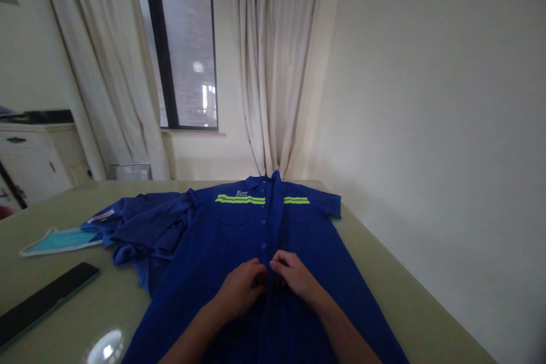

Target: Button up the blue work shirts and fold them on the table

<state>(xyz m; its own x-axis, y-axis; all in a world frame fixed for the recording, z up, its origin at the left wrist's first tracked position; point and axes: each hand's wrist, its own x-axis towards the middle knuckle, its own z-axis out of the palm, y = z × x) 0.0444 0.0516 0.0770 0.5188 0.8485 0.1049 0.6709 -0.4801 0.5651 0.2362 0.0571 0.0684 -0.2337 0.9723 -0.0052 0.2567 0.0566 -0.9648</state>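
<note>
A blue short-sleeved work shirt (239, 233) lies spread out on the table, its collar at the far end. Yellow-green reflective bands cross its chest, and buttons run down the front opening. My left hand (243, 285) is closed on the left edge of that opening, below the visible buttons. Just to the right, my right hand (294, 276) pinches the other front edge of the shirt. Both hands nearly meet at the middle of the front. Whether a button sits between the fingers is hidden.
A crumpled blue garment (149, 227) lies against the shirt's left side. Further left are a light-blue face mask (63, 240) and a dark phone-like slab (46, 301). The table (396, 284) meets a white wall on the right; curtains (277, 57) hang behind.
</note>
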